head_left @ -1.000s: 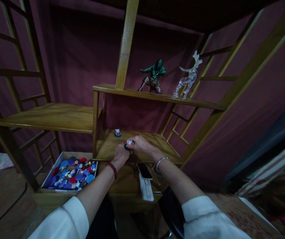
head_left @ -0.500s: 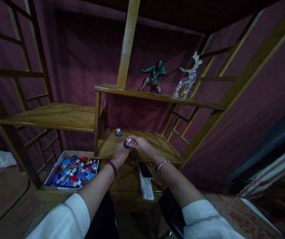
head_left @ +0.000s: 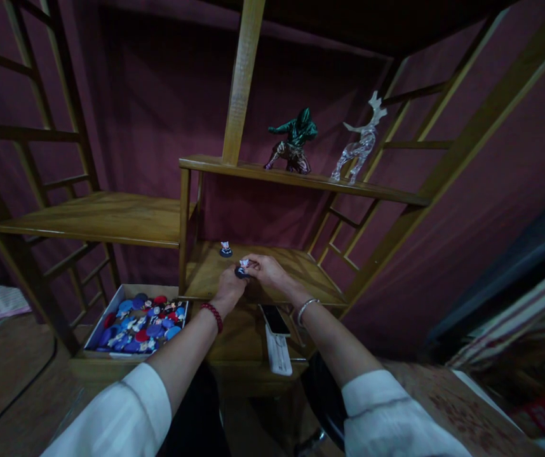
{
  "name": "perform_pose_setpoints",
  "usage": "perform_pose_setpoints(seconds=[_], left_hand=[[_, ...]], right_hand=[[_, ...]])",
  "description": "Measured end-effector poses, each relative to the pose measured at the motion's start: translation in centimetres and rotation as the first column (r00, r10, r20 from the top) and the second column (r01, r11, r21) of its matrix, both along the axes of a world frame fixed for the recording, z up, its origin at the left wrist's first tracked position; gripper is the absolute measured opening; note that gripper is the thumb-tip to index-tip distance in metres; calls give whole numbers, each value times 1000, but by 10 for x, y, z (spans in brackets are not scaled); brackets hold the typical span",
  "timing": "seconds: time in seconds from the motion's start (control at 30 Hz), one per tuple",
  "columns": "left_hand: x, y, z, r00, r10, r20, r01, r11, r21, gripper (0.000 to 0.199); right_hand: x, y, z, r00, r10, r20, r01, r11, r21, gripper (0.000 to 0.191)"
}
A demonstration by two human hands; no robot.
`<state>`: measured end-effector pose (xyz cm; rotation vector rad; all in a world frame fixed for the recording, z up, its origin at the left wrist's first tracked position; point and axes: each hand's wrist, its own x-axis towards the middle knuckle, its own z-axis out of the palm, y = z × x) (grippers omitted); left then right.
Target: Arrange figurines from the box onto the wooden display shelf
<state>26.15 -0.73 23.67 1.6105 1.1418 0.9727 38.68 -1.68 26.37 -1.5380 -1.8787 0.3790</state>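
Between my two hands is a small figurine (head_left: 243,269) with a pale head and a dark round base. My left hand (head_left: 229,283) is closed at its base from the lower left. On the right side, my right hand (head_left: 266,270) pinches the upper part with thumb and forefinger. Both hands are over the front of the low wooden shelf (head_left: 206,274). Just behind them on that shelf stands a similar figurine (head_left: 225,249), upright on a dark base. My fingers cover part of the held piece.
A white box (head_left: 92,334) full of small colourful figurines and discs sits at lower left. Below my right wrist lie a phone (head_left: 275,320) and a white flat item (head_left: 279,357). A green-and-bronze figure (head_left: 296,143) and a clear deer (head_left: 359,149) stand on the upper shelf.
The held figurine tilts slightly differently, and both hands remain on it. The whole view has shifted a little, with things sitting slightly higher in the picture.
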Motion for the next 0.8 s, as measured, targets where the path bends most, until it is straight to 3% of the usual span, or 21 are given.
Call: perform_pose_setpoints(seconds=[0.37, 0.5, 0.8], left_hand=[[0, 1, -2, 998, -5, -69, 9, 998, 66, 20], [1, 1, -4, 997, -14, -78, 20, 996, 83, 22], [2, -3, 3, 989, -1, -146, 17, 994, 111, 28]], right_hand=[[-2, -9, 10, 999, -30, 29, 30, 1000, -3, 23], [-2, -11, 9, 999, -48, 26, 48, 999, -3, 28], [2, -13, 7, 998, -45, 33, 44, 998, 41, 21]])
